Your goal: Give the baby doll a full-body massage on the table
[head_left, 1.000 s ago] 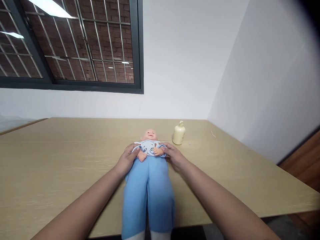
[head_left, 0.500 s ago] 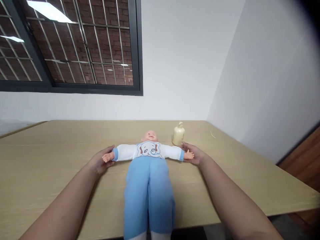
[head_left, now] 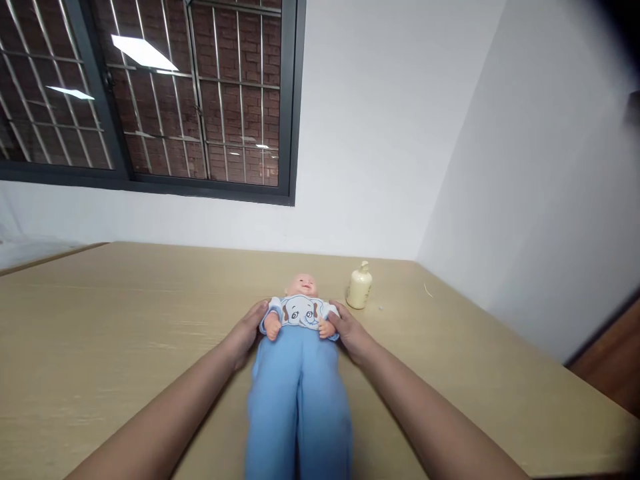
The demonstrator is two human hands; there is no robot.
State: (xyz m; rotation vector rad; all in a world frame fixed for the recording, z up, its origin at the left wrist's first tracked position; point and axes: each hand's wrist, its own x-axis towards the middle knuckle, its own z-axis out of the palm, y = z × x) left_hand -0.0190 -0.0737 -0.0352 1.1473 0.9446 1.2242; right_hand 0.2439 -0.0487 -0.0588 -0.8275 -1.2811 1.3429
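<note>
A baby doll (head_left: 300,373) in blue trousers and a white top with an elephant print lies on its back, head toward the wall. My left hand (head_left: 250,327) is closed round the doll's arm on the left, thumb on the sleeve. On the other side, my right hand (head_left: 350,330) grips the doll's other arm near the cuff. Both doll arms are bent in, their small hands resting by its waist. Some of my fingers are hidden behind the sleeves.
A cream pump bottle (head_left: 359,287) stands on the wooden table (head_left: 150,300), right of the doll's head. A thin pale strip (head_left: 428,291) lies farther right. White walls and a barred window (head_left: 200,100) rise behind the table.
The doll's arms were stretched out wide to both sides; my hands have brought them inward against its body. The view has shifted slightly.
</note>
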